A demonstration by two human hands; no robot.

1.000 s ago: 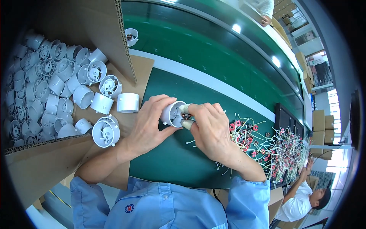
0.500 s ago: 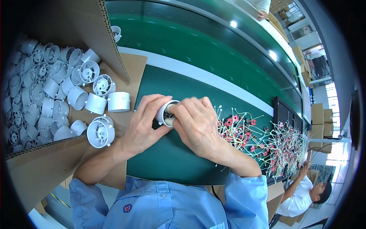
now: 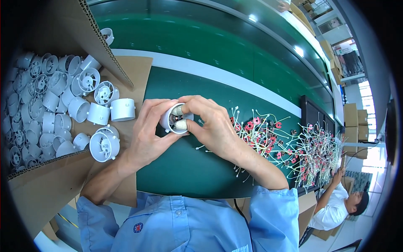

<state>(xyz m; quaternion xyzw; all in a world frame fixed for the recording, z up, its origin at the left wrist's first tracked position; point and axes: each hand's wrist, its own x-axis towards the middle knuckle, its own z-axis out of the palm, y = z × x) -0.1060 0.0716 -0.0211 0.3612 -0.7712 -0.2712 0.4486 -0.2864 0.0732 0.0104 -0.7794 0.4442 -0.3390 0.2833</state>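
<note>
Here, the left hand (image 3: pixel 149 132) wraps its grip around a white plastic cylinder (image 3: pixel 165 121) over the green counter (image 3: pixel 180 178), whose surface stretches toward the near edge. The right hand (image 3: pixel 213 122) pinches a small dark part (image 3: pixel 178 118) inside. The cylinder's axis tilts, mouth up and rightward. A round blue-and-red emblem (image 3: pixel 138 227) marks the light-blue shirt (image 3: pixel 191 222).

Cups (image 3: pixel 51 101) are lying in a carton (image 3: pixel 46 180) along the counter's (image 3: pixel 172 178) left edge; wired parts (image 3: pixel 310 161) are sprawling toward its right.
</note>
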